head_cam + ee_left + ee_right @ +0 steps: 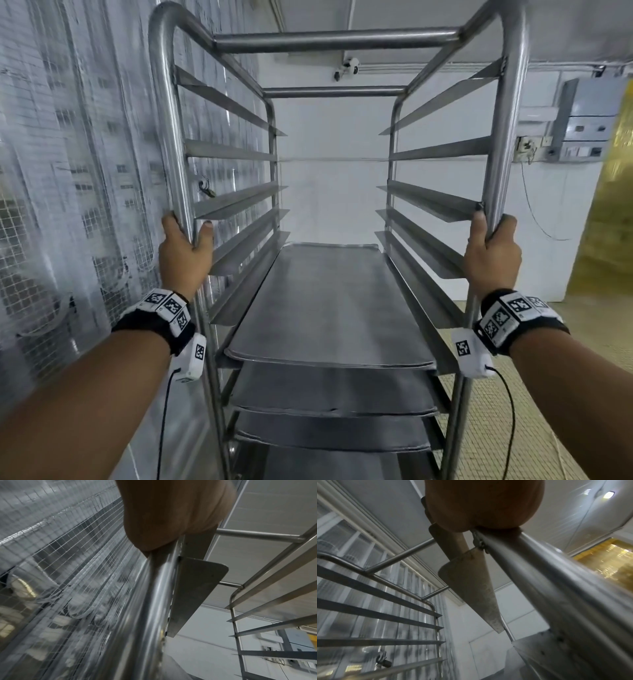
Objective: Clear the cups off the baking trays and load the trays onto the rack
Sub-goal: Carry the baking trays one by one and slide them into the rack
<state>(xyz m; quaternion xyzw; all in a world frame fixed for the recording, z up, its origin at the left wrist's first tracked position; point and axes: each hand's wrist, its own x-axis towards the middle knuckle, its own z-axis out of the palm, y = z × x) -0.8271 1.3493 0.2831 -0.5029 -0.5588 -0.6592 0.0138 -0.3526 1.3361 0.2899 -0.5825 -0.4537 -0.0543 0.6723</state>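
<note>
A tall steel rack [334,42] stands right in front of me. Its lower runners carry several flat metal baking trays [329,305], stacked one level over another; the upper runners hold nothing. My left hand [186,253] grips the rack's near left post [168,137]. My right hand [491,253] grips the near right post [507,137]. In the left wrist view my left hand [171,513] wraps the shiny post [145,608]. From the right wrist, my right hand [481,503] closes round its post [547,581]. No cups are in view.
A wire mesh partition [68,171] covered in plastic runs close along the rack's left side. A white wall [329,192] lies beyond the rack. A grey electrical box [589,123] and a yellow strip curtain [613,212] are at right, above tiled floor [534,394].
</note>
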